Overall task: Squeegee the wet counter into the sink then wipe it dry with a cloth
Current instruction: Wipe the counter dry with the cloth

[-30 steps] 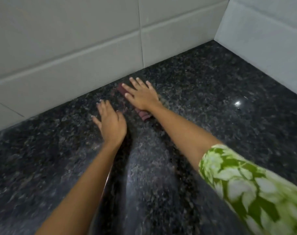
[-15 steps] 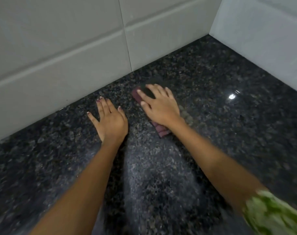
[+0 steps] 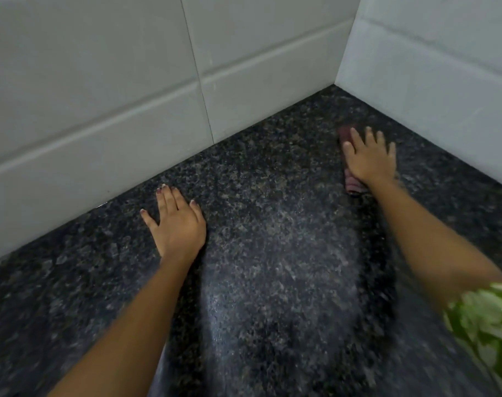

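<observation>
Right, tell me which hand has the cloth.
The right hand, near the wall corner, presses flat on the dark red cloth; the left hand rests on bare counter.

— How's your light?
— Dim and soft; your forearms throw dark shadows on the counter (image 3: pixel 272 173), with a pale sheen between them.
— Sharpness?
— Your right hand (image 3: pixel 368 160) and green sleeve (image 3: pixel 484 325) smear with motion; wall tiles (image 3: pixel 100 81) bow at the edges.
</observation>
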